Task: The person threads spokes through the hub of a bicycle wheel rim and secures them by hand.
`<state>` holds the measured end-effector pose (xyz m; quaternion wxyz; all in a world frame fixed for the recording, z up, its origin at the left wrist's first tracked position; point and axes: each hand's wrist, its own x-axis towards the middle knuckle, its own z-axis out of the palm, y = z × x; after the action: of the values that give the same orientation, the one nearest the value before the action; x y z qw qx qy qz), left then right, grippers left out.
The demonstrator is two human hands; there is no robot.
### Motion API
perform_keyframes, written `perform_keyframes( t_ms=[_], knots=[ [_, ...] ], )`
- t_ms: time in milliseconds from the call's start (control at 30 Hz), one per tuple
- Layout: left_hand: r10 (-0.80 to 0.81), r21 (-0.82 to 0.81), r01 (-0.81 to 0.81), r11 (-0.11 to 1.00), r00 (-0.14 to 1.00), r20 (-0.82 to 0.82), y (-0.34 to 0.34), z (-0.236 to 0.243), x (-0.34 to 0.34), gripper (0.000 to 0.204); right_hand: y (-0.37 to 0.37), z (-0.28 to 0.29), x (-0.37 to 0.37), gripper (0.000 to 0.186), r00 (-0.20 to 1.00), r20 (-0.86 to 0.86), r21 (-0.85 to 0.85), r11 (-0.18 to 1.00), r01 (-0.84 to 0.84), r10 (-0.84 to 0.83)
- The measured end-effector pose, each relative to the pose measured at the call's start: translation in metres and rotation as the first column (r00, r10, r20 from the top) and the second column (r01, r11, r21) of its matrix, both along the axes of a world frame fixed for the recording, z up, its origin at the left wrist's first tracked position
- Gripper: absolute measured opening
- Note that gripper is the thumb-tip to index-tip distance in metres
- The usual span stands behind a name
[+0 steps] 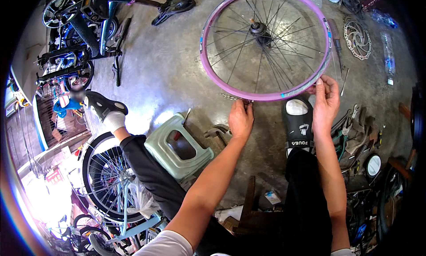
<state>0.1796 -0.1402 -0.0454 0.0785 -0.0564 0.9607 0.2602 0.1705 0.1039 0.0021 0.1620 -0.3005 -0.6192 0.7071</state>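
A pink bicycle rim [225,82] with black spokes, many of them loose at their outer ends, and a black hub [261,32] is in front of me. My left hand [240,119] has its fingers closed at the rim's lower edge; whatever small thing is between them is too small to name. My right hand [325,105] grips the rim's lower right side. Several small metal pieces [227,96] lie just left of my left hand. My right foot in a black shoe [297,125] is between my forearms.
A green plastic stool [157,147] stands left of my left arm. Bike frames [95,39], a saddle [176,4] and a wheel [97,167] are to the left. A brake disc [357,39], plastic bottle [388,58] and scattered tools [355,136] lie on the right.
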Motion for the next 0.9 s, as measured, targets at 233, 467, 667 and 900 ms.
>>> perform_keyframes(
  t_ms=[233,467,667,900],
  knots=[
    [-0.012,-0.097,0.010,0.995,1.000,-0.020,-0.003,-0.012,0.008,0.018,0.000,0.000,0.001,0.018,0.999,0.035,0.001,0.999,0.041,-0.041],
    [-0.082,-0.198,0.084,0.977,0.996,0.018,-0.009,-0.001,0.002,0.020,-0.004,-0.002,0.003,0.015,0.998,-0.053,-0.099,0.995,0.019,-0.024],
    [-0.035,-0.079,0.036,0.996,0.999,0.020,0.002,0.020,0.028,0.017,-0.003,-0.002,0.007,0.013,1.000,-0.004,-0.033,0.999,-0.019,0.019],
    [0.073,0.420,-0.089,0.903,0.996,0.053,0.062,0.117,0.040,0.011,-0.001,-0.001,0.014,0.020,0.995,-0.091,-0.147,0.987,-0.059,0.046]
  ],
)
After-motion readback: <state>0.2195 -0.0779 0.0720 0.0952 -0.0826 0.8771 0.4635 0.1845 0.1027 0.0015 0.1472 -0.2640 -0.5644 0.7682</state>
